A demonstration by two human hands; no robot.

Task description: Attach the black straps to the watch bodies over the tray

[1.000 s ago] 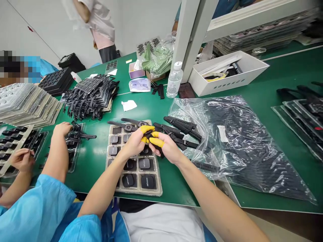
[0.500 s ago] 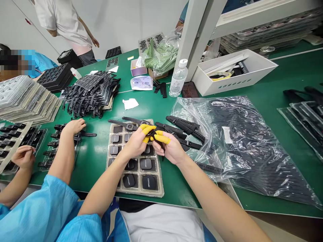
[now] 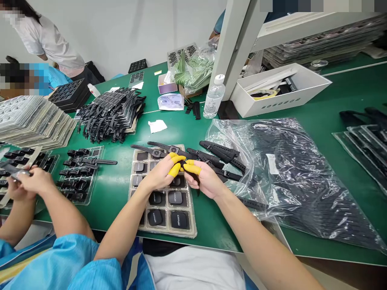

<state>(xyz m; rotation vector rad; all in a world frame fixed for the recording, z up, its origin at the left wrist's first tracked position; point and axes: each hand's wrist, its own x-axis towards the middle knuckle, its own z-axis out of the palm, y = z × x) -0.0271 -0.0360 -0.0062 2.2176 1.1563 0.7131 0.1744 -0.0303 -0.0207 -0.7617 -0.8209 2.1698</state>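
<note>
My left hand (image 3: pixel 163 172) and my right hand (image 3: pixel 205 177), with yellow finger cots on thumbs and index fingers, meet over the tray's right side. Both pinch a small black watch piece, mostly hidden by the fingers. A dark strap end (image 3: pixel 198 192) hangs below my right hand. Under my left forearm lies a clear-edged tray (image 3: pixel 185 234) with square black watch cases (image 3: pixel 179 220) in its pockets. Two watches with straps, one of them a watch (image 3: pixel 156 153) with its back up, lie across the tray's far edge. Loose black watch straps (image 3: pixel 219 150) lie beyond my right hand.
A plastic bag of black straps (image 3: pixel 290 173) fills the right. Behind stand a water bottle (image 3: pixel 214 96), a white box (image 3: pixel 281 94) and a post (image 3: pixel 238 44). To the left, a co-worker's hands (image 3: pixel 34 183) hold a grey object near watch trays (image 3: pixel 86 197) and stacked trays (image 3: pixel 39 125).
My hands stay nearly in place, fingers shifting slightly on the black piece. The co-worker's hands have come together at the left, now with a grey object. A person behind has moved left.
</note>
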